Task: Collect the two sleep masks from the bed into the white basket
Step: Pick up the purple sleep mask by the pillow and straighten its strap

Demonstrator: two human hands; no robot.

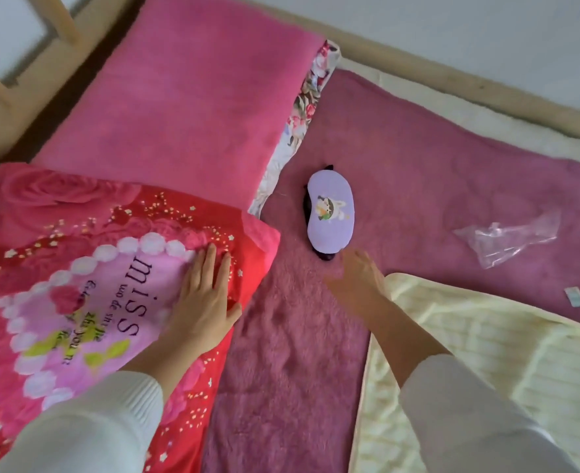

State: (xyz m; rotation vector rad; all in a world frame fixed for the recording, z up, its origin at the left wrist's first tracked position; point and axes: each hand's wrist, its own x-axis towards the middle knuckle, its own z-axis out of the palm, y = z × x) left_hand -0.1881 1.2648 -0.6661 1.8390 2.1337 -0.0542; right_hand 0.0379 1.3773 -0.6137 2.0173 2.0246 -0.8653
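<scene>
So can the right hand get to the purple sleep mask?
Probably yes. The right hand is open and empty, just short of the purple sleep mask, which lies flat on the fuzzy blanket with nothing between them. The left hand rests on the pillow.

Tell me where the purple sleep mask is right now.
The purple sleep mask lies flat on the mauve blanket near the head view's centre, right of the floral pillow edge, just beyond the right hand.

Single head-worn view, looking forward and steeply down over the bed (418, 158) from close above, tilted so its far edge runs diagonally across the upper right; both forearms entering from the bottom edge.
</scene>
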